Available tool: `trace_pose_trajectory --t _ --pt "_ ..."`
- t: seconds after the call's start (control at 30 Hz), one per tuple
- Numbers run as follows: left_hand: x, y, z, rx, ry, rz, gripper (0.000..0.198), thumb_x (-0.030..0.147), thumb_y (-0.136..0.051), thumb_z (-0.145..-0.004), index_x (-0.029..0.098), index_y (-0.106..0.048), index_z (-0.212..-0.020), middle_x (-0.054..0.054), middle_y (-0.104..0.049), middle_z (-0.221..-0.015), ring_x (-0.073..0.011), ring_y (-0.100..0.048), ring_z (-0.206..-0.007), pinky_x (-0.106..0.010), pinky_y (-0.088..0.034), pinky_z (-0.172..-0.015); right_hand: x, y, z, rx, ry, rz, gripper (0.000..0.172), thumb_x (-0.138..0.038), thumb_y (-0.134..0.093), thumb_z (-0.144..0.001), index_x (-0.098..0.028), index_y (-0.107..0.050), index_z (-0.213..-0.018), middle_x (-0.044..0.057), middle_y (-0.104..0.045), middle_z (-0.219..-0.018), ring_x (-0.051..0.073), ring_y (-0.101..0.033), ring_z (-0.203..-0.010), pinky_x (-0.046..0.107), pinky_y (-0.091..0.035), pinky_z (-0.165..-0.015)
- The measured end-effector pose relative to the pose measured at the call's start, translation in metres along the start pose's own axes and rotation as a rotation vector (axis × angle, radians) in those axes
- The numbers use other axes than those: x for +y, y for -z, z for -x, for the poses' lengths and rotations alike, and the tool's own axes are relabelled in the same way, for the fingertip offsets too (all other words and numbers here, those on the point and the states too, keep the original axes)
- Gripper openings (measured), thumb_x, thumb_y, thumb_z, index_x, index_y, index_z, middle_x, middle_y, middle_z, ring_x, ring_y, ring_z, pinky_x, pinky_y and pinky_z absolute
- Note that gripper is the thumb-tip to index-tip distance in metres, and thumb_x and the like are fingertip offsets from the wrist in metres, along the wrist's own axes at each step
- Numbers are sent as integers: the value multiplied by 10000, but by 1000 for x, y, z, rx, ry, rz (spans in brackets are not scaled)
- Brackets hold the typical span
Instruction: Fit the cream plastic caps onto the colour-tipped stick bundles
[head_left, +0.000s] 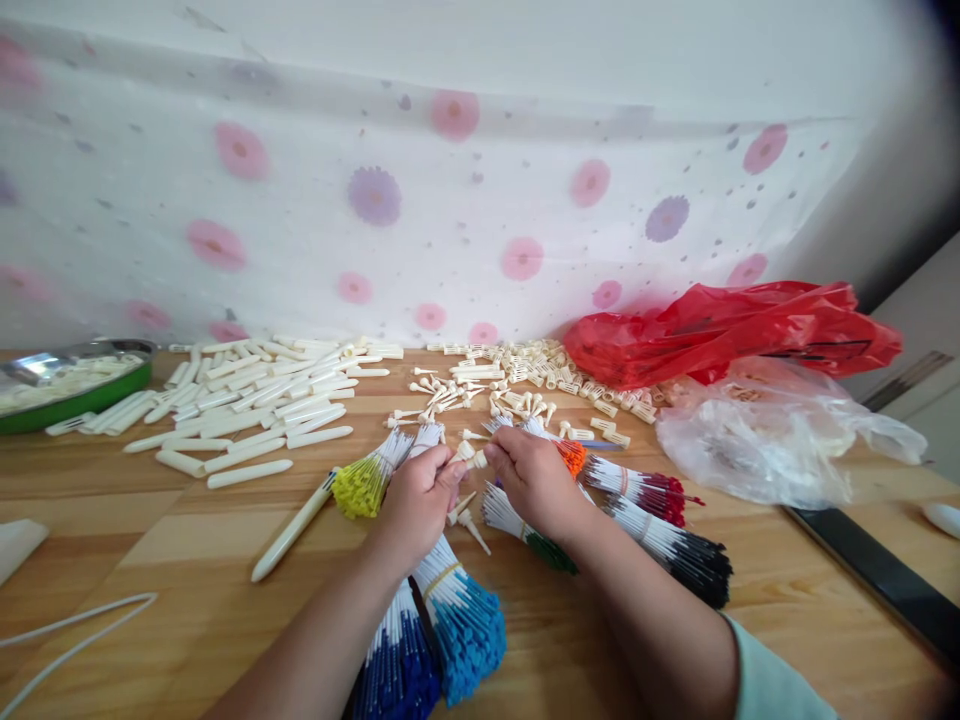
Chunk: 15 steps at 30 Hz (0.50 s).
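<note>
My left hand (420,495) and my right hand (534,480) meet over the middle of the wooden table (187,560), fingers pinched around small cream plastic pieces (471,455). Under and around them lie bundles of thin white refills with coloured tips: yellow (364,485), light blue (465,620), dark blue (397,665), green (525,530), orange (571,455), red (645,490) and black (686,555). A few loose cream pins (469,515) lie between the hands.
A heap of cream pen barrels (255,400) lies at the left, with one assembled pen (292,528) nearer. A green tray (71,385) stands far left. Small cream parts (525,375) spread behind. Red bag (720,330) and clear bag (772,435) sit right. A flowered cloth (450,200) hangs behind.
</note>
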<state>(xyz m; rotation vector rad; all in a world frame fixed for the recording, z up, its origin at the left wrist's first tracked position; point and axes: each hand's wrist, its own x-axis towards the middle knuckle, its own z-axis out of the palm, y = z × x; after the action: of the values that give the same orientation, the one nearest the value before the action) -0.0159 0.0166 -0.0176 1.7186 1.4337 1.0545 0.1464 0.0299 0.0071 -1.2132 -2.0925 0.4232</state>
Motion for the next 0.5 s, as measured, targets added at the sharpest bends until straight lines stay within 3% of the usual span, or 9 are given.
trace_pose_trajectory --t 0.2,0.33,0.5 --pt "2 -1 1 124 -63 -181 276 336 -406 -848 214 -421 -601 41 -461 -500 -139 -450 -531 -236 -306 -531 -1 -17 -13 -48 -298 -331 337 -331 -373 -871 -203 -315 -565 -47 -334 -515 96 -324 -492 214 -255 -473" --pt "4 3 0 228 -128 -275 277 303 -444 -827 207 -398 -572 45 -414 -494 -129 -403 -512 -238 -272 -520 -4 -25 -23 -164 -371 -415 316 -321 -290 -882 -218 -287 -583 -74 -281 -450 76 -263 -379 200 -245 -390" --pt "3 11 -4 309 12 70 277 331 -506 -809 198 -463 -570 58 -428 -453 -102 -402 -452 -209 -291 -476 10 -20 -45 -214 -377 -294 350 -352 -326 -890 -191 -395 -587 -55 -380 -457 69 -328 -367 194 -298 -407"
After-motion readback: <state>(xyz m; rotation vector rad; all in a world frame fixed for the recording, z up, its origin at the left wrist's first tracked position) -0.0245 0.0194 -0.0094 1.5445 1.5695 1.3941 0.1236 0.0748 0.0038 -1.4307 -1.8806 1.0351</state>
